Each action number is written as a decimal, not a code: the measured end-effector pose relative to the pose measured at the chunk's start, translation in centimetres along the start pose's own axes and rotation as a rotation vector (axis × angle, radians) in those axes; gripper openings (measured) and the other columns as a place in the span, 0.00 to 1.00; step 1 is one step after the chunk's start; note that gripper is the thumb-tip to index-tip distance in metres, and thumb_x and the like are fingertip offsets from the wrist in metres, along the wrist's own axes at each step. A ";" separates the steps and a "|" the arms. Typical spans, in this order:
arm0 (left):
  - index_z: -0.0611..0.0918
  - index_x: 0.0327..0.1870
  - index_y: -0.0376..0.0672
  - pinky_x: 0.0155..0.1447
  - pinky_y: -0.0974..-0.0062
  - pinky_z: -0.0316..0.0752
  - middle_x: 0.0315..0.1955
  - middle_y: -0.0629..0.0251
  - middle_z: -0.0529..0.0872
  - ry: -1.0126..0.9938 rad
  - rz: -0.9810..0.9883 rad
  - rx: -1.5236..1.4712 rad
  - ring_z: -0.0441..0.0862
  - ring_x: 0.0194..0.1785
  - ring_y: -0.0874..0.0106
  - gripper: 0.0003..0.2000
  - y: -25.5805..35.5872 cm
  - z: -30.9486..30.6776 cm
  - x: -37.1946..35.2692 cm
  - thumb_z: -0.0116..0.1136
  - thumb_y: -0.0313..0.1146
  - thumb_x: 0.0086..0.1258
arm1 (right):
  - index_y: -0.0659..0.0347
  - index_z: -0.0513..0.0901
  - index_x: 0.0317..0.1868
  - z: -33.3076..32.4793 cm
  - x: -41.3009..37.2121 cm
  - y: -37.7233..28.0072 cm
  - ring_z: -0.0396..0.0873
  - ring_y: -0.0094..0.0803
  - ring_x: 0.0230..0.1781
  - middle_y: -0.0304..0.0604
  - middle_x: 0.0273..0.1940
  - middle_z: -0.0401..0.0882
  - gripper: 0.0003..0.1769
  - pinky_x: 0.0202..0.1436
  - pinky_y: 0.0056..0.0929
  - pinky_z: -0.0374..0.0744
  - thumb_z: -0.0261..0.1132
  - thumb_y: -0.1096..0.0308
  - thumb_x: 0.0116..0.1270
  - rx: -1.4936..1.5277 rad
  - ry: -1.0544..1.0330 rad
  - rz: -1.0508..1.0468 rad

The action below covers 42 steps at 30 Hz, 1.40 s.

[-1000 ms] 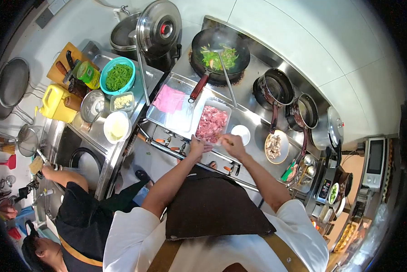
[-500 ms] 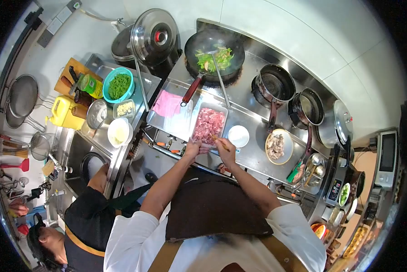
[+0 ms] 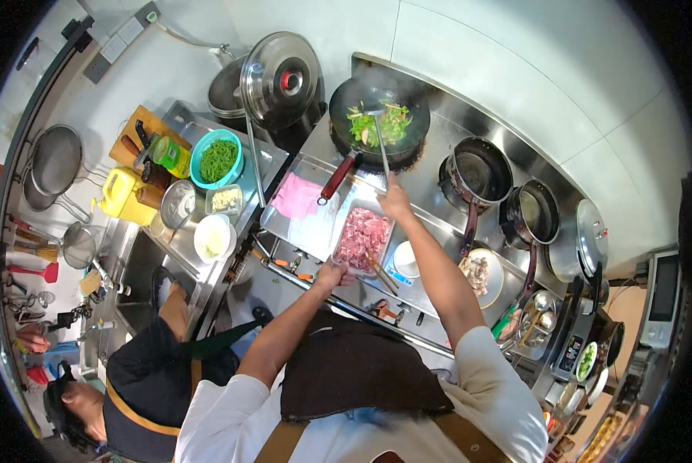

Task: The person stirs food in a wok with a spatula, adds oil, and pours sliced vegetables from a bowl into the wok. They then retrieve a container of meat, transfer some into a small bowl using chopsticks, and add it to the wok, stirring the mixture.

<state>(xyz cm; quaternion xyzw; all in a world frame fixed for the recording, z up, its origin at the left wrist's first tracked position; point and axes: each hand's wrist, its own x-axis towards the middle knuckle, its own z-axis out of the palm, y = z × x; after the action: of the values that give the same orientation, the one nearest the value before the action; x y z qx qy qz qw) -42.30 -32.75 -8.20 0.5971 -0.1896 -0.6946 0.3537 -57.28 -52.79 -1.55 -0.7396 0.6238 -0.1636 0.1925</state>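
My left hand (image 3: 336,275) grips the near edge of a clear tray filled with raw sliced meat (image 3: 364,238). A pair of chopsticks (image 3: 383,272) leans in the tray's near end. Farther forward, my right hand (image 3: 394,197) is closed on the handle of a metal ladle (image 3: 381,143), whose head rests among green vegetables (image 3: 390,123) in the steaming wok (image 3: 344,141). The wok's red-brown handle (image 3: 337,179) points toward the tray, with a pink cloth (image 3: 297,197) to its left.
A white bowl (image 3: 408,259) sits right of the tray, near a plate of pale food (image 3: 477,276). Two dark pots (image 3: 480,171) stand on the right burners. At the left, a co-worker (image 3: 149,370) reaches into a sink (image 3: 135,270), below a teal bowl of greens (image 3: 219,160).
My right hand has let go of the chopsticks, moved forward and taken hold of the ladle handle. The chopsticks now lean in the tray. The whole view has shifted slightly.
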 end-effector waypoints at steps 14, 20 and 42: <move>0.61 0.66 0.32 0.30 0.77 0.76 0.34 0.55 0.85 -0.032 -0.029 -0.024 0.80 0.27 0.73 0.27 1.4 -10.2 2.4 0.51 0.31 0.67 | 0.68 0.78 0.39 -17.6 1.0 -6.5 0.78 0.56 0.44 0.63 0.37 0.79 0.13 0.49 0.47 0.73 0.56 0.70 0.55 -0.329 -0.428 -0.052; 0.63 0.65 0.31 0.36 0.80 0.76 0.36 0.54 0.85 -0.055 0.086 -0.008 0.79 0.33 0.74 0.25 5.2 -11.7 2.9 0.51 0.30 0.68 | 0.72 0.77 0.49 -16.4 3.7 -6.0 0.71 0.28 0.15 0.44 0.24 0.75 0.17 0.15 0.28 0.71 0.56 0.70 0.63 0.297 -0.267 0.426; 0.76 0.54 0.37 0.42 0.82 0.71 0.36 0.66 0.82 -0.019 0.436 0.269 0.76 0.36 0.79 0.24 15.4 -7.1 14.3 0.49 0.52 0.72 | 0.60 0.80 0.48 -16.1 8.8 -3.9 0.80 0.54 0.38 0.54 0.29 0.81 0.18 0.45 0.47 0.77 0.58 0.73 0.54 -0.396 -0.177 -0.219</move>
<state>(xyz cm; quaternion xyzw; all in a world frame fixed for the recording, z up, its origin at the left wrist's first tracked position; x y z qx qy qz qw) -31.93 -52.34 -9.06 0.5772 -0.4078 -0.5760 0.4108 -60.19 -62.20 14.38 -0.8376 0.5406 0.0076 0.0787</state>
